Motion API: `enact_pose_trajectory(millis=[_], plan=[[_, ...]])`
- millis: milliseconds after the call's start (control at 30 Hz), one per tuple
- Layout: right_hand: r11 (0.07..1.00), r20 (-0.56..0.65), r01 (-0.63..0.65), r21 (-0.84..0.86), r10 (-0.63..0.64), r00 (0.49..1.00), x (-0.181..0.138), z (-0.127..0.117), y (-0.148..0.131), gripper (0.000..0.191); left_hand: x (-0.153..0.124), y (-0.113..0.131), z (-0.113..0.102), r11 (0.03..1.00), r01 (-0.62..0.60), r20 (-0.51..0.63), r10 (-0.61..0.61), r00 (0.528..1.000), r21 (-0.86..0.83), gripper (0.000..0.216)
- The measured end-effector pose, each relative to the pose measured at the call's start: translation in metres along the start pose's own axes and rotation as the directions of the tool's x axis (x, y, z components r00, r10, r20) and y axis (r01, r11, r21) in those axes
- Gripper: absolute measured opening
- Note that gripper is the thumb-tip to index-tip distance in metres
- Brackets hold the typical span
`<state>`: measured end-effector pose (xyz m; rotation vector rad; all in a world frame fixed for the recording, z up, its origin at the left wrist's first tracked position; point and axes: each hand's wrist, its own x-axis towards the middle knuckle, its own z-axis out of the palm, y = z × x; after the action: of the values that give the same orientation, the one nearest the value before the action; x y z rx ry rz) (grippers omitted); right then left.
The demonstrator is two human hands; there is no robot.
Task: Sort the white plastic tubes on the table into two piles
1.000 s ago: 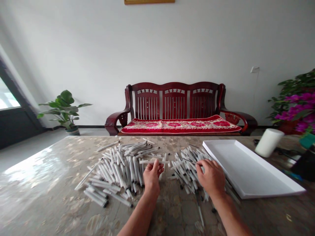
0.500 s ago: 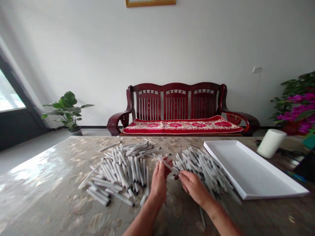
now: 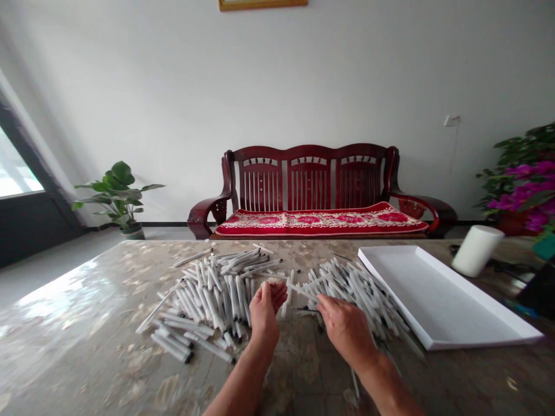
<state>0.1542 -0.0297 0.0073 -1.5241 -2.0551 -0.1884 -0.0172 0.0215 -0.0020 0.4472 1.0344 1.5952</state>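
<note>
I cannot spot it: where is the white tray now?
In the head view the white tray lies on the right side of the table, right of the right-hand pile of white tubes, with a white cylinder beyond its far right corner.

White tray [image 3: 437,300] and white cylinder [image 3: 476,250] sit on the marbled table [image 3: 87,323], wooden bench [image 3: 310,185] behind.

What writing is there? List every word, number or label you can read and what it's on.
No readable text anywhere.
White pen tubes: any print is too small to tell.
White tray and white cylinder: blank.
Wall frame: cropped at the top edge, nothing legible.
</note>
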Motion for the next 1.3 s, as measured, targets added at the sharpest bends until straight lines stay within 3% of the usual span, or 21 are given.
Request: enact_pose_trajectory(millis=[67,133,300,400,467,533,600,700,833,967,1133,1300], plan=[[0.998,-0.032,-0.044,-0.051,0.042,0.999,0.0,0.002,0.008,0.018,0.002,-0.005,-0.001,0.975,-0.09,0.113,0.068,0.991,0.204,0.032],[0.993,-0.045,-0.078,-0.085,0.074,0.996,-0.001,0.003,0.014,0.016,0.003,-0.012,-0.001,0.884,-0.231,0.221,0.15,0.964,0.406,0.037],[0.982,-0.103,-0.113,-0.149,0.098,0.99,0.0,-0.004,0.007,0.017,0.0,-0.003,-0.006,0.513,-0.544,0.407,0.362,0.838,0.664,0.04],[0.995,-0.071,-0.024,-0.098,0.017,0.997,0.0,-0.004,-0.006,0.026,-0.003,0.024,-0.015,0.054,-0.513,0.46,0.37,0.807,0.856,0.036],[0.996,0.003,0.074,-0.056,-0.074,0.997,-0.001,0.003,-0.013,0.035,-0.006,0.038,-0.02,-0.204,-0.413,0.458,0.298,0.837,0.887,0.033],[0.991,0.103,0.131,-0.031,-0.127,0.987,-0.003,0.013,-0.016,0.04,-0.009,0.047,-0.024,-0.375,-0.331,0.428,0.213,0.878,0.866,0.031],[0.992,0.194,0.124,-0.02,-0.118,0.974,-0.003,0.022,-0.014,0.041,-0.012,0.049,-0.025,-0.471,-0.29,0.399,0.148,0.905,0.833,0.03],[0.995,0.249,0.096,-0.031,-0.086,0.965,-0.003,0.027,-0.007,0.042,-0.014,0.049,-0.025,-0.532,-0.278,0.384,0.098,0.918,0.8,0.031],[0.994,0.226,0.075,-0.079,-0.055,0.972,-0.001,0.023,0.0,0.043,-0.016,0.048,-0.024,-0.55,-0.289,0.378,0.053,0.924,0.783,0.035],[0.993,0.115,0.027,-0.114,-0.013,0.993,0.0,0.023,0.001,0.038,-0.019,0.049,-0.023,-0.523,-0.301,0.363,0.017,0.932,0.797,0.038],[0.992,-0.06,-0.015,-0.122,0.007,0.998,0.002,0.024,0.003,0.029,-0.021,0.059,-0.026,-0.508,-0.256,0.354,0.105,0.929,0.822,0.035],[0.998,-0.101,-0.009,-0.07,0.002,0.995,0.0,0.018,-0.001,0.026,-0.02,0.062,-0.028,-0.487,-0.241,0.325,0.094,0.941,0.839,0.034]])
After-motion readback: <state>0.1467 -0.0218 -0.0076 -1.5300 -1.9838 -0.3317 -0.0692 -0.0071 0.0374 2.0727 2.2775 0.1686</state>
